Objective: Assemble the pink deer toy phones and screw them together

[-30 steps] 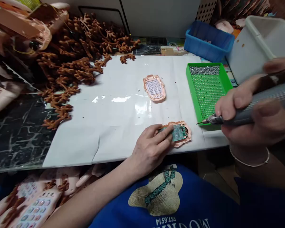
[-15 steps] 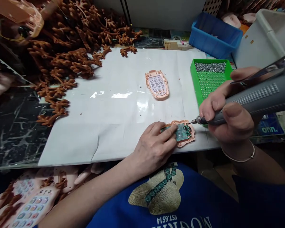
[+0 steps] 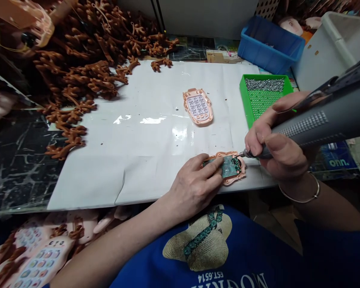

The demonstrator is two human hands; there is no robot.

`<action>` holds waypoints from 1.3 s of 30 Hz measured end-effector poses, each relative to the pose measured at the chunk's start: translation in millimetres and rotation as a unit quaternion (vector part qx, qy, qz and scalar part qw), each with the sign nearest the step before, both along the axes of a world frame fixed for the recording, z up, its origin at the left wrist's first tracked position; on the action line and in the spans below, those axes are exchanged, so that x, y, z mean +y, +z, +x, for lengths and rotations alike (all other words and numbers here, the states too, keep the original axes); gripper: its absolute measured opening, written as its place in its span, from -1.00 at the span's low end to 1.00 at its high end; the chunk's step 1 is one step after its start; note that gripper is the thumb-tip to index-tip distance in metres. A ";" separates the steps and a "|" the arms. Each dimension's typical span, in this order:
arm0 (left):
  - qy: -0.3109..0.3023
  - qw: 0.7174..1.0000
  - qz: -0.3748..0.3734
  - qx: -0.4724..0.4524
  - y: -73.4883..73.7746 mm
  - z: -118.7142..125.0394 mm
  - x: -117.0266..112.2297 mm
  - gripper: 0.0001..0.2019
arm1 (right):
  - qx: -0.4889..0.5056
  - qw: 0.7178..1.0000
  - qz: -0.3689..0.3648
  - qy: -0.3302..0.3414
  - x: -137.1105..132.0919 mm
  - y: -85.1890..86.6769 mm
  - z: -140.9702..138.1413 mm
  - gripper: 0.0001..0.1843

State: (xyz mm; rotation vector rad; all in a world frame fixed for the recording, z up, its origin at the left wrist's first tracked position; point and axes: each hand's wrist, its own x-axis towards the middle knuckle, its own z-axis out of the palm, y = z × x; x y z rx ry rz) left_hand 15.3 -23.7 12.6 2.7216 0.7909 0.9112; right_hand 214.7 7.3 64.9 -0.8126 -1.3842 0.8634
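Note:
My left hand [image 3: 193, 182] holds down a pink plastic toy-phone shell [image 3: 242, 173] at the front edge of the table, its fingertips resting on the green circuit board [image 3: 229, 167] inside. Fingers closed, my right hand [image 3: 277, 140] grips a grey electric screwdriver [image 3: 315, 124], tilted to the left. The bit meets the board or shell near its upper right corner; whether a screw sits under it is too small to tell. Farther back lies another pink shell half [image 3: 199, 107], with a keypad of pale buttons inside.
Just behind my right hand stands a green tray [image 3: 244, 94] of small screws [image 3: 265, 85]. A blue bin [image 3: 270, 46] and a whitish bin [image 3: 324, 52] are at the back right. Brown antler-shaped parts [image 3: 87, 76] pile up at the left. Finished-looking pink phones [image 3: 42, 260] lie below the table.
My right hand and the screwdriver have shifted slightly left, and the tool's rear end sits a little higher. The left hand and the shell stay essentially in place.

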 end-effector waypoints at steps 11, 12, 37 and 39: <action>-0.005 1.000 -0.015 0.001 -0.9 -1.6 1.2 -0.87 | 0.020 0.999 0.026 0.017 5.5 -7.5 -5.3 -0.68; -0.007 1.000 -0.013 0.000 -1.2 -1.5 1.5 -0.88 | 0.027 0.999 0.023 0.021 5.0 -4.3 -5.2 -0.67; 0.016 0.995 -0.103 -0.010 -4.6 -24.8 0.0 -0.59 | -0.025 0.947 0.120 -0.298 5.9 -16.5 122.6 -0.69; 0.014 0.995 -0.102 -0.010 -5.5 -25.5 -0.4 -0.58 | -0.038 0.945 0.124 -0.299 6.7 -19.1 122.5 -0.70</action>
